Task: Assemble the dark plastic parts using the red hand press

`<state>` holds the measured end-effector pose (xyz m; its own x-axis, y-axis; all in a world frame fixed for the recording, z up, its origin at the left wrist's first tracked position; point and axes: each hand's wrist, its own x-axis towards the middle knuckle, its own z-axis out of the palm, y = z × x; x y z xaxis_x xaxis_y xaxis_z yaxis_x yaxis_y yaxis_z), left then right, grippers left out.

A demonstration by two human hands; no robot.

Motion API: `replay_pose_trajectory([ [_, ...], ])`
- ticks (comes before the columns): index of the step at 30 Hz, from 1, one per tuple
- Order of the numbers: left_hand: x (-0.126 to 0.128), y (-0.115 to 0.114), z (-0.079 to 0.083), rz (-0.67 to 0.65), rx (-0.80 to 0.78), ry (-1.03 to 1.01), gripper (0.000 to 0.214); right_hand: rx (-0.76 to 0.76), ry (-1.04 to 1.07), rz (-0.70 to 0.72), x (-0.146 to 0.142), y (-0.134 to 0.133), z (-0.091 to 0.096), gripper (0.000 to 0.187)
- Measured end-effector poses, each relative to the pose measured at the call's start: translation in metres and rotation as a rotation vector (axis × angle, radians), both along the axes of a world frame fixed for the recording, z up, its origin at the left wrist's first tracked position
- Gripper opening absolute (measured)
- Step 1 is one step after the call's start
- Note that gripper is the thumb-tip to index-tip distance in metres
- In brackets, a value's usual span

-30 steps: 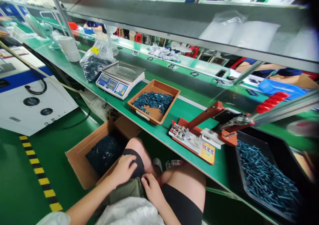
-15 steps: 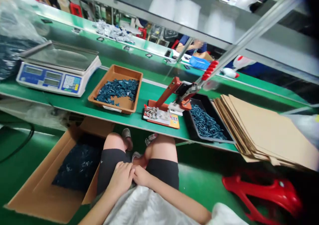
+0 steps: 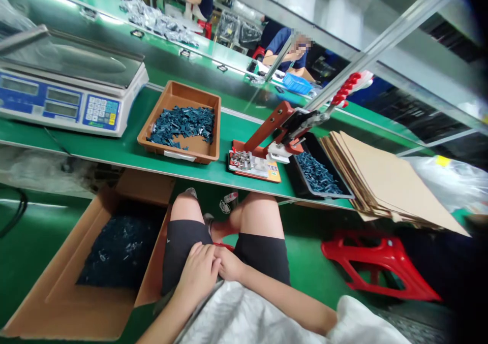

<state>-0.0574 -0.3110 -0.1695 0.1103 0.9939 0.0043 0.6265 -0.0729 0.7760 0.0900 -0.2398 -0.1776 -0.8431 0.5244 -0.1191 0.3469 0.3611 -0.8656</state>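
My left hand (image 3: 201,269) rests in my lap, its fingers stretched over the fingers of my right hand (image 3: 229,263). Nothing shows in the left hand. The right hand's fingers are mostly hidden beneath the left, so their shape cannot be made out. Both hands lie apart from the bench. On the green bench ahead stands an orange-red hand-lever press (image 3: 272,123) with a red ribbed handle and a small metal fixture (image 3: 249,163) at its base. To its left is a brown tray (image 3: 206,153) of dark blue small parts (image 3: 183,123); to its right, a black tray (image 3: 346,194) with slender blue parts (image 3: 318,174).
A digital scale (image 3: 72,102) stands at the left. Flat cardboard sheets (image 3: 400,176) are stacked at the right. Below are an open carton (image 3: 57,293) with dark bagged contents and a red stool (image 3: 377,265). A person (image 3: 285,49) sits across, near a blue basket (image 3: 296,83).
The head view has shifted, so the bench things sit higher in the picture. My hands stay together in my lap, the left over the right.
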Motion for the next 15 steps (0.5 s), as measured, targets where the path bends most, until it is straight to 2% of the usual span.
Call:
replay_pose_trajectory([
  [9, 0.005, -0.001, 0.002, -0.082, 0.033, 0.0, 0.031, 0.077, -0.063, -0.053, 0.014, -0.009, 0.0, 0.029],
  [15, 0.011, 0.003, -0.003, -0.12, 0.063, 0.007, 0.036, 0.151, -0.127, -0.105, 0.022, -0.01, -0.004, 0.029],
])
